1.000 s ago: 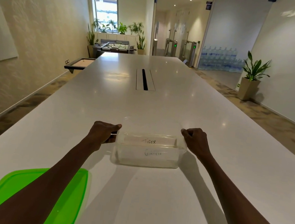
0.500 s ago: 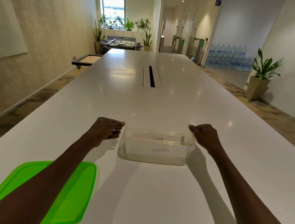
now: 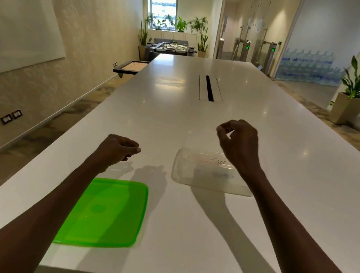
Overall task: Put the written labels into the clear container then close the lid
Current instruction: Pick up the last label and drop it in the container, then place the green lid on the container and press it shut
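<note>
- A clear container [image 3: 211,174] sits open on a white table [image 3: 283,171], with written labels [image 3: 216,167] lying inside; the top one seems to read "Tiger"
- A flat green lid [image 3: 106,213] lies on the table to its left, well apart
- The left hand [image 3: 117,150] hovers loosely curled and empty, between lid and container
- The right hand [image 3: 239,141] is raised over the container, fingers pinched together, apparently holding nothing
- The lid looks light, thin and bendy; best lifted by an edge, then pressed down around the rim
</note>
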Demonstrator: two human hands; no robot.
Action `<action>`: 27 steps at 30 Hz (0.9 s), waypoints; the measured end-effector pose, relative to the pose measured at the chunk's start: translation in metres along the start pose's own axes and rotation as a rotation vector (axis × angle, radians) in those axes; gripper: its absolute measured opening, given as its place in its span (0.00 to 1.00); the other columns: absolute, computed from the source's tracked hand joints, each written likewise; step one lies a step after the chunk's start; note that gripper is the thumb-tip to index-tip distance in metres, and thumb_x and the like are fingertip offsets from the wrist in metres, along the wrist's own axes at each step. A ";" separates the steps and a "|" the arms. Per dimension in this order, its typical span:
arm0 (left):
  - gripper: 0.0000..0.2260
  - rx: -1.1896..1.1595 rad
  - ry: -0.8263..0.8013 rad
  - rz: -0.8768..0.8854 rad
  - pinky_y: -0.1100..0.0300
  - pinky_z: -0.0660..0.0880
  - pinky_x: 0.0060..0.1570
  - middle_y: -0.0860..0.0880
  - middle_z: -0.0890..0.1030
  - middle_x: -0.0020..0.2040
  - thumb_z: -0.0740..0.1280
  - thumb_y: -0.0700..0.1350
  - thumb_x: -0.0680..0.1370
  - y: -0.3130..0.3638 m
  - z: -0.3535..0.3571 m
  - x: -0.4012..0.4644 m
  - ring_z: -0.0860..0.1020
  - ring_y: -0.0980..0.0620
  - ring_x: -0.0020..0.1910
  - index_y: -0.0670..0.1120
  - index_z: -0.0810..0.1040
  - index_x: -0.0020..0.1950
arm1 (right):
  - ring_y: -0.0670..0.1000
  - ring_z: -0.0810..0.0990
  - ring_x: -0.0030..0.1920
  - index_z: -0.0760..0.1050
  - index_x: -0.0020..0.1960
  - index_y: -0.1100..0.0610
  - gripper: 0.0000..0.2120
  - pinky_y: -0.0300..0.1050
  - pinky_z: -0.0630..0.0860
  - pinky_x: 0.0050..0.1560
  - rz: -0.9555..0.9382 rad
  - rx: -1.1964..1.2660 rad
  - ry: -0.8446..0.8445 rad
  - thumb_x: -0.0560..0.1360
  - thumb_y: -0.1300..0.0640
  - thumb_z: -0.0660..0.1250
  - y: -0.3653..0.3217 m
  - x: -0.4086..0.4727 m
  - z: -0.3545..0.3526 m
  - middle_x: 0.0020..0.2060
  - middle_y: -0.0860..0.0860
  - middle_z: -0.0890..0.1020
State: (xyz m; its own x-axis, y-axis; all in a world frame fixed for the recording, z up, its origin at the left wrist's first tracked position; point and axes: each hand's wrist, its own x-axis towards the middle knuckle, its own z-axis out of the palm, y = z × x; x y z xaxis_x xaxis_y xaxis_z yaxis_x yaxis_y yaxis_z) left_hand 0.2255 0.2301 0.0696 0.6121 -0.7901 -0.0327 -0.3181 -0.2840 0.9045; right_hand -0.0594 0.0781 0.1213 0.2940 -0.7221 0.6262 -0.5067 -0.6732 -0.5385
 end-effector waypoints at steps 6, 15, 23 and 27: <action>0.16 0.205 0.063 -0.005 0.59 0.74 0.46 0.39 0.84 0.46 0.78 0.41 0.68 -0.028 -0.041 -0.012 0.79 0.48 0.43 0.40 0.84 0.54 | 0.45 0.79 0.36 0.85 0.44 0.55 0.05 0.39 0.75 0.43 -0.101 0.081 -0.172 0.73 0.55 0.70 -0.054 -0.032 0.037 0.40 0.51 0.85; 0.24 0.546 0.006 -0.089 0.57 0.72 0.55 0.41 0.83 0.54 0.80 0.47 0.64 -0.065 -0.073 -0.022 0.80 0.45 0.55 0.42 0.83 0.57 | 0.55 0.84 0.44 0.84 0.44 0.59 0.11 0.44 0.76 0.46 0.049 0.004 -0.566 0.71 0.51 0.73 -0.075 -0.081 0.091 0.42 0.56 0.86; 0.23 0.608 0.074 -0.187 0.55 0.73 0.56 0.39 0.81 0.57 0.80 0.43 0.64 -0.085 -0.085 -0.028 0.79 0.43 0.57 0.41 0.82 0.58 | 0.57 0.85 0.45 0.81 0.46 0.64 0.21 0.47 0.81 0.50 0.270 0.057 -0.807 0.67 0.46 0.77 -0.074 -0.100 0.117 0.43 0.60 0.86; 0.17 0.624 0.130 -0.196 0.53 0.73 0.59 0.40 0.82 0.56 0.78 0.42 0.67 -0.094 -0.086 -0.029 0.80 0.42 0.56 0.42 0.84 0.54 | 0.56 0.86 0.44 0.80 0.47 0.64 0.19 0.46 0.81 0.49 0.331 0.084 -0.794 0.67 0.49 0.78 -0.076 -0.104 0.121 0.43 0.59 0.86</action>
State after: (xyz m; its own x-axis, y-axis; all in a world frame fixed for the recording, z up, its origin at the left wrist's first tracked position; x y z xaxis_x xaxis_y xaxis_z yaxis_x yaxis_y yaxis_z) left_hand 0.2999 0.3268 0.0218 0.7714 -0.6307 -0.0843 -0.5275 -0.7080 0.4696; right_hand 0.0467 0.1847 0.0290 0.6369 -0.7594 -0.1333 -0.6143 -0.3953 -0.6829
